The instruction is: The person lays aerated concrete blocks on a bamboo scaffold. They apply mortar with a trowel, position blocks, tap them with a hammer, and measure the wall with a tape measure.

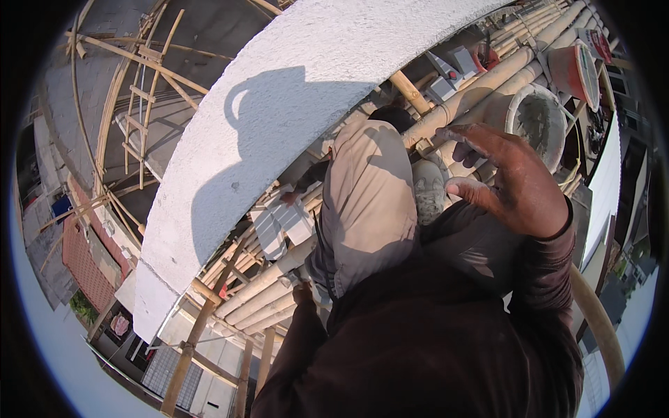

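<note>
My right hand [512, 177] is raised over my right thigh. Its thumb and fingers are apart and curved, dusted with pale powder, and nothing shows between them. Behind it stands a bucket [536, 122] with grey mortar inside and on its rim. My left hand [304, 292] is low beside my bent left knee, close to the bamboo poles [268, 306]. Its fingers are mostly hidden, so I cannot make out any grip. Ahead of it, pale grey flat pieces [282, 226] lie at the bamboo, and another person's hand [289, 198] reaches to them.
A broad white rough-plastered curved ledge [265, 139] runs ahead of me, with my shadow on it. Bamboo poles form the platform under my shoe [429, 191]. A red bucket [575, 73] stands far right. More bamboo scaffolding [143, 104] rises beyond the ledge, with ground far below.
</note>
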Action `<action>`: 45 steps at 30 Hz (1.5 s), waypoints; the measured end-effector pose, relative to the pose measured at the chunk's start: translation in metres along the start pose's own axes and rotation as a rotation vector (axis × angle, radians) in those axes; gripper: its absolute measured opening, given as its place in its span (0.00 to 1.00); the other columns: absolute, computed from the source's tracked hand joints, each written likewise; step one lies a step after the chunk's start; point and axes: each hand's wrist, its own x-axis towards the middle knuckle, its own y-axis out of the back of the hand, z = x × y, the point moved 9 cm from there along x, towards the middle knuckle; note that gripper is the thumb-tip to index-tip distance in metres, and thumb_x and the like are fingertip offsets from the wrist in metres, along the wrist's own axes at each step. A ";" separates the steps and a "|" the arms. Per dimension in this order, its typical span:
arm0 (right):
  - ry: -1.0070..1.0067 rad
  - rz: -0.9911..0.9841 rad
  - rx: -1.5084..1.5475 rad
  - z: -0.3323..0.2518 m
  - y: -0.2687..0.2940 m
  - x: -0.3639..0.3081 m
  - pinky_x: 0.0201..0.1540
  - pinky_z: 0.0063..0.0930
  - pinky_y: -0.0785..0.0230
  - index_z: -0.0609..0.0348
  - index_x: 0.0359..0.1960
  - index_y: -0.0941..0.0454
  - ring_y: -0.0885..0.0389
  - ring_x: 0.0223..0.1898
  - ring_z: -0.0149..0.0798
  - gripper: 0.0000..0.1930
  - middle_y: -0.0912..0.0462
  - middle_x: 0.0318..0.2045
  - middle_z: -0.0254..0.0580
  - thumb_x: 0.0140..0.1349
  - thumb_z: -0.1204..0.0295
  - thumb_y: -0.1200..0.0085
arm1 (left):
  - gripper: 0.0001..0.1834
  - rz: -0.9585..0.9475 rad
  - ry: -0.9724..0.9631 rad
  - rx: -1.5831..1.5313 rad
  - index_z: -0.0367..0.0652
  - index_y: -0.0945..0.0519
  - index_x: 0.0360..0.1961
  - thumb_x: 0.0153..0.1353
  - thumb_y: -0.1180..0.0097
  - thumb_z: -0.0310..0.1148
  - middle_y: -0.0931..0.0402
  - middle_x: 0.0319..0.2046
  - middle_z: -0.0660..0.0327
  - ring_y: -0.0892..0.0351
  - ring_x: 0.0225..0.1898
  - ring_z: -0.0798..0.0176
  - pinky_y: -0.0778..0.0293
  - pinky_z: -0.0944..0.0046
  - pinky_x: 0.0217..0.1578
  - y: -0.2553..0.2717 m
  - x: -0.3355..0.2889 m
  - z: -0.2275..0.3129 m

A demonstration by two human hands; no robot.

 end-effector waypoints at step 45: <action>-0.584 -0.141 0.744 0.017 -0.056 -0.028 0.55 0.48 0.23 0.61 0.52 0.20 0.15 0.52 0.55 0.20 0.14 0.48 0.54 0.62 0.62 0.41 | 0.27 -0.124 -0.479 0.304 0.40 0.18 0.56 0.65 0.39 0.49 0.19 0.58 0.51 0.20 0.59 0.49 0.31 0.51 0.64 0.318 -0.410 0.334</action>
